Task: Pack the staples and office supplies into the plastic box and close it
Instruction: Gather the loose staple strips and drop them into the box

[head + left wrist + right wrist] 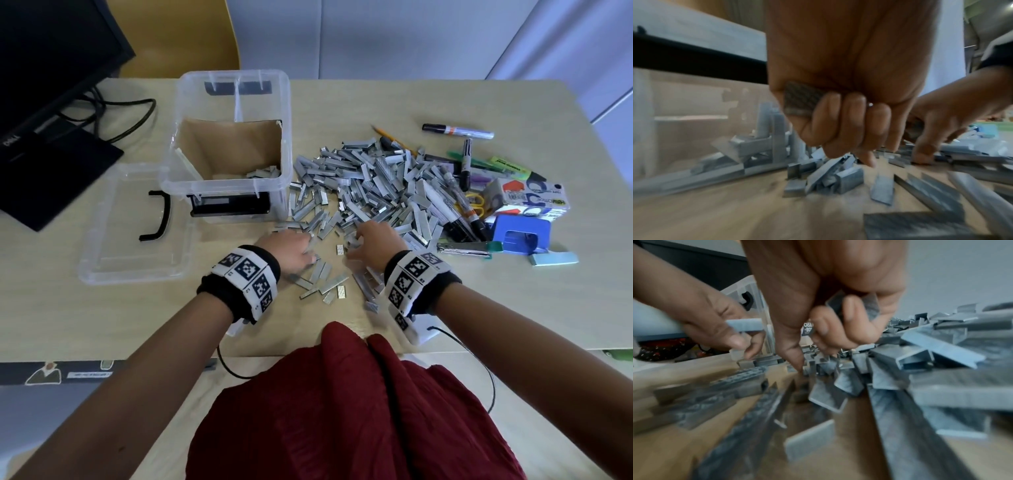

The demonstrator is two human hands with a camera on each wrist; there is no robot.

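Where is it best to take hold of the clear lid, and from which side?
Probably by the black handle of the lid, from above. The lid lies flat left of the box with the curved handle exposed; no hand is near it.

Black monitor [51,68] with cables [113,116], upper left of frame. Yellow chair back [181,37] behind the desk [342,102]. Red garment [342,411], bottom centre.
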